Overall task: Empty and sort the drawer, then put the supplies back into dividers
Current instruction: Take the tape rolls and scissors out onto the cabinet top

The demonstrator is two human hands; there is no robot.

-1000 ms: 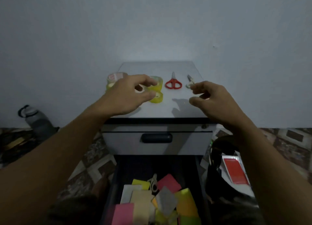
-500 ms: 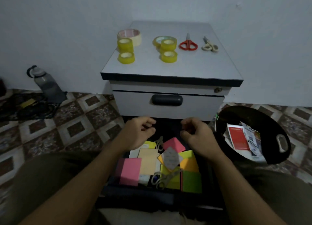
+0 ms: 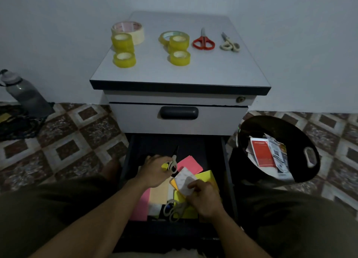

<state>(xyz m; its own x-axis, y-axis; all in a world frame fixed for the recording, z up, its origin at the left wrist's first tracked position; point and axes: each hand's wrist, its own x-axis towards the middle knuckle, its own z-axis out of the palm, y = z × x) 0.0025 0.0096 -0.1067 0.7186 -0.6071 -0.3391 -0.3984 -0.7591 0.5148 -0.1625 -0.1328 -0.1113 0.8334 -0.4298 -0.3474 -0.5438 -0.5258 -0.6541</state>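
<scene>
Reaching into the drawer (image 3: 193, 144), the left hand (image 3: 155, 171) is gripping small scissors (image 3: 172, 164) and the right hand (image 3: 205, 198) is pinching a white card (image 3: 183, 179).

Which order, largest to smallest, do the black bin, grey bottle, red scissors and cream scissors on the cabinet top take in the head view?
1. black bin, though it sits nearer the camera
2. grey bottle
3. red scissors and cream scissors: too alike to rank
</scene>
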